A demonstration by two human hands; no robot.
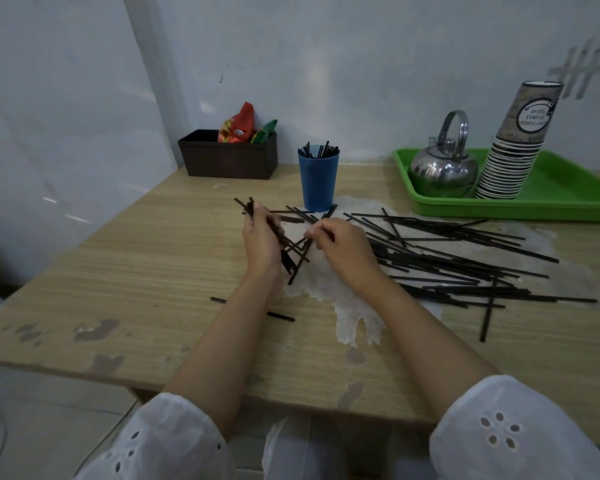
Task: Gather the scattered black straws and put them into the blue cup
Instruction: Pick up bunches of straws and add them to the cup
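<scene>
Head view. Landmark for all positions: blue cup [317,181], standing upright on the counter [118,271] toward its far edge, close to the wall.

- Well to the left of the cup, against the wall: dark box [229,161] with red and green snack packets [239,126] sticking out of its top.
- Left of and nearer than the cup, well apart from it: loose straw [281,316] lying flat, partly hidden under the left forearm.
- Just left of and in front of the cup: left hand [262,240], fingers curled round a bundle [248,206] of black straws. The bundle's upper ends stick out past the fingers and the lower ends fan out below the palm.
- In the cup: several standing straws [321,150], tips above the rim.
- Directly in front of the cup: right hand [340,242], fingers curled, fingertips pinching a single straw [305,245] where it crosses the lower ends of the bundle. The two hands are close together, not touching.
- Right of and in front of the cup: scattered pile [465,268] of black straws, mostly lying side to side and overlapping, on a pale worn patch of the counter. One crosswise straw [487,313] lies across the pile's near edge.
- Right of the cup, at the back: green tray [568,202] carrying a steel kettle [442,169] and, beside it to the right, a leaning stack of paper cups [513,161].
</scene>
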